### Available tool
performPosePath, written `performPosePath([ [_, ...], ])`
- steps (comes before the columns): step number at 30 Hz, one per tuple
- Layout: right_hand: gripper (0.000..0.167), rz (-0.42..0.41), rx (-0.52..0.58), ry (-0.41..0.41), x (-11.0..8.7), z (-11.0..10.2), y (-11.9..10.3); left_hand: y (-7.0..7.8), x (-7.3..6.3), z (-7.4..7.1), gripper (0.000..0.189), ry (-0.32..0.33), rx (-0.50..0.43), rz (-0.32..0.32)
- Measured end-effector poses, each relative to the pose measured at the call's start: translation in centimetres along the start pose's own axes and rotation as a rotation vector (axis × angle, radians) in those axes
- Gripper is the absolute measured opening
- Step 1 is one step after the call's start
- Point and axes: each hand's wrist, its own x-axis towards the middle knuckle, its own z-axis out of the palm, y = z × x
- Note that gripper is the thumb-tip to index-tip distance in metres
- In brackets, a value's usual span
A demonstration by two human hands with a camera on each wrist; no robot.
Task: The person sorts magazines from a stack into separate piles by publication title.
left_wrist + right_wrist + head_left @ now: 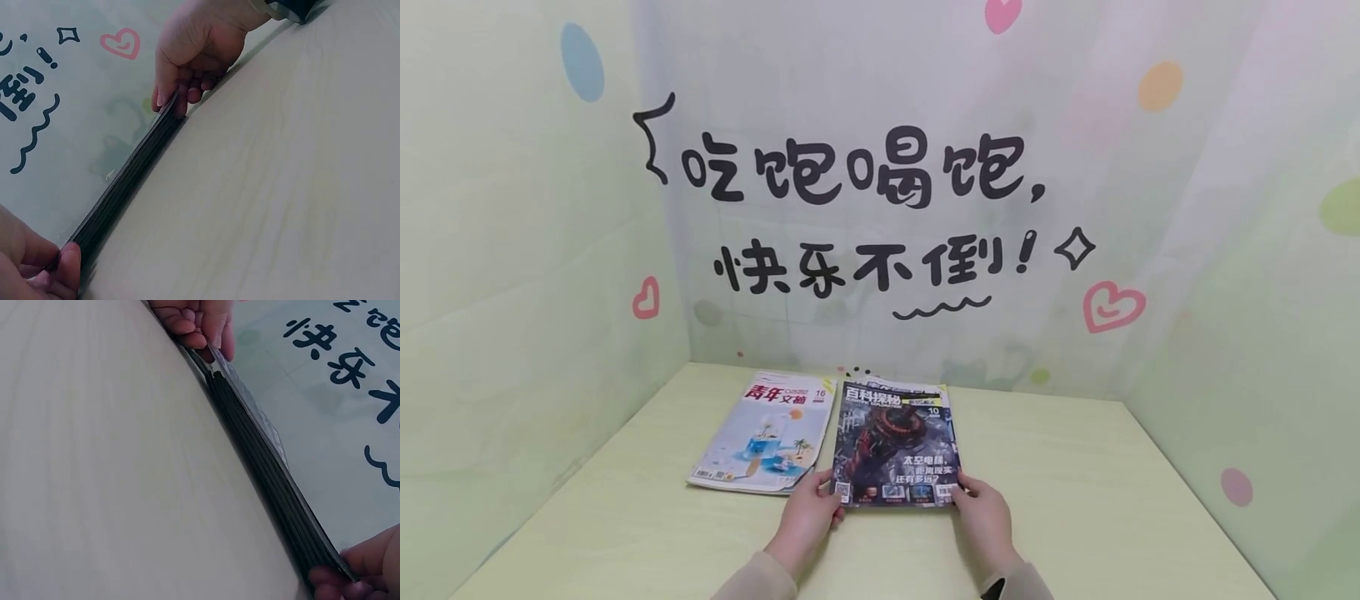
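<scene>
1. The dark 百科探秘 magazine [891,446] is at the surface [1075,475].
2. The left hand's [808,512] grip pinches its near left corner; the right hand's [985,518] grip, its near right.
3. Just left of it lies the 青年文摘 magazine [767,433].
4. Behind it stands a lettered wall [880,92].

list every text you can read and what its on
"吃饱喝饱,快乐不倒!": back wall
"青年文摘": left magazine
"16": left magazine
"百科探秘": right magazine
"10": right magazine
"太空电梯,距离现实还有多远?": right magazine
Too small or blurred: both magazines' remaining print
Cover behind the right magazine: partly hidden, unreadable
</scene>
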Motion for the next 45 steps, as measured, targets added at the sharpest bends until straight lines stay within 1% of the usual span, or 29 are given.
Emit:
performPosePath([
  [4,0.047,0.045,0.210,-0.049,-0.1,0.2,0.3,-0.2,-0.2,0.0,0.051,-0.063,-0.088,0.002],
  [6,0.050,0.070,0.298,-0.063,-0.2,0.3,0.3,-0.2,-0.4,0.0,0.052,-0.091,-0.114,0.003],
  [10,0.047,0.087,0.340,-0.060,-0.6,0.3,0.1,-0.1,-0.7,-0.2,0.054,-0.123,-0.150,-0.021],
  [15,0.047,0.122,0.388,-0.090,-1.2,0.2,0.0,-0.1,-0.8,-0.3,0.053,-0.127,-0.162,-0.051],
  [20,0.048,0.117,0.492,-0.129,-1.4,-0.2,0.1,0.1,-1.0,0.0,0.056,-0.122,-0.207,-0.041],
  [23,0.048,0.112,0.559,-0.118,-1.1,-0.5,0.3,0.4,-1.0,0.5,0.058,-0.117,-0.229,-0.032],
  [25,0.048,0.110,0.579,-0.093,-0.9,-0.9,0.4,0.8,-1.0,1.0,0.058,-0.108,-0.220,-0.030],
  [28,0.049,0.115,0.587,-0.051,-0.3,-1.7,0.7,1.3,-1.0,2.1,0.058,-0.110,-0.214,-0.022],
  [30,0.050,0.122,0.576,-0.021,0.2,-2.4,1.1,1.7,-1.0,3.0,0.058,-0.123,-0.207,-0.015],
  [36,0.049,0.162,0.570,0.049,1.5,-5.5,2.7,2.8,-0.6,6.8,0.060,-0.193,-0.200,0.010],
  [40,0.049,0.196,0.585,0.077,2.2,-7.5,3.7,3.2,-0.4,9.3,0.057,-0.212,-0.220,0.017],
  [45,0.049,0.214,0.557,0.120,3.0,-9.7,5.2,3.6,-0.4,11.9,0.050,-0.228,-0.256,0.017],
])
